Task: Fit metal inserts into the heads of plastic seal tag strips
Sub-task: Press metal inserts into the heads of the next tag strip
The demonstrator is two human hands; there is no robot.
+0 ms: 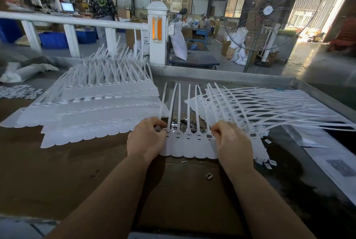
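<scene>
Head view: both forearms reach forward over a brown worktable. The left hand and right hand sit apart, one at each end of a connected strip of white seal tags lying flat in front of the person. Left fingers curl down and pinch the strip's left end near the heads; right fingers curl and pinch the right end the same way. Whether either hand also holds an insert, cannot tell. The strip's tails fan up and away from the person; rounded tag ends point toward them.

Loose metal inserts lie in a small heap just behind the strip, between the tails. A few more stray ones, e.g. a single insert, lie on the table near the right forearm.

Left of the hands: a big stack of tag strips, layered flat, tails sticking up at the back. Right: another pile of strips, tails crossing over each other.

Background: white railing, large pedestal fan, a person standing facing away.
</scene>
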